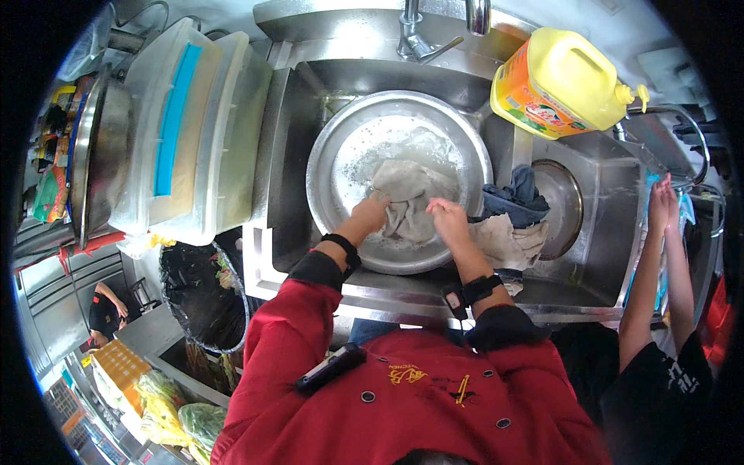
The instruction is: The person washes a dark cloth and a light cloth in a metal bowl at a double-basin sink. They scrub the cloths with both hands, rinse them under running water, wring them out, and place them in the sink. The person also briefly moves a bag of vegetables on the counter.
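Observation:
A large round metal basin (401,107) with sudsy water stands in the left sink bowl. A wet greyish cloth (410,200) lies in it, partly under the water. My left hand (370,214), fingers curled, grips the cloth's left edge. On the cloth's right side my right hand (447,218) is closed at its border; whether fabric is between its fingers is hard to see. Right of the basin, a dark blue cloth (514,197) and a beige cloth (508,241) hang over the sink divider, beside a round metal lid or pan (561,209).
A yellow detergent jug (558,84) with a pump stands at the back right, near the faucet (415,35). Translucent plastic bins (232,139) and a lined trash bin (203,290) are to the left. Another person's forearms (657,244) are raised at the right.

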Tool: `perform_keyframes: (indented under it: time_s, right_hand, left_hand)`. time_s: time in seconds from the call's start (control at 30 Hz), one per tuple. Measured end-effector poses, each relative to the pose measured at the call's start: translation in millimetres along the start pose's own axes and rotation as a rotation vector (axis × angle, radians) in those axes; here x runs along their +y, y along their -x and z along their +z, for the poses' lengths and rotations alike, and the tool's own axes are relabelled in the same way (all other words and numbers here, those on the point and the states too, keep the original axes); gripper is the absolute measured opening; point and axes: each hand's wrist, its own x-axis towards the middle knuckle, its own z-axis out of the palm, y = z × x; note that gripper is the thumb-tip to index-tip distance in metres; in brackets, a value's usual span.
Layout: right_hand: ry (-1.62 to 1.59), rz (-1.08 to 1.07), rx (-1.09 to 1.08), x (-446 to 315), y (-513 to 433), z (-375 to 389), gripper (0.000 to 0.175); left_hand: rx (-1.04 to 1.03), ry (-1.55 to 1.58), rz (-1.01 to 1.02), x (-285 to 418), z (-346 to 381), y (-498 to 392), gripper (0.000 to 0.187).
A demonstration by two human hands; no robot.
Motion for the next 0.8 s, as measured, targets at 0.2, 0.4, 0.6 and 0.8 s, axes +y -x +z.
perform_keyframes:
  time_s: [0.2,0.4,0.6,0.8]
  right_hand:
    - [0.058,0.099,-0.023,13,15,12,0.029]
    - [-0.133,0.25,-0.02,43,16,17,0.038]
    - [-0.375,0.558,-0.025,76,3,40,0.041]
    - [-0.564,0.775,-0.064,69,-2,36,0.055]
  left_hand:
    - [0.028,-0.498,0.356,26,79,-44,0.066]
    - [0.047,0.068,-0.392,2,54,-71,0.05]
    - [-0.188,-0.44,0.161,26,84,-68,0.038]
    - [-0.026,-0.146,-0.231,9,59,-85,0.04]
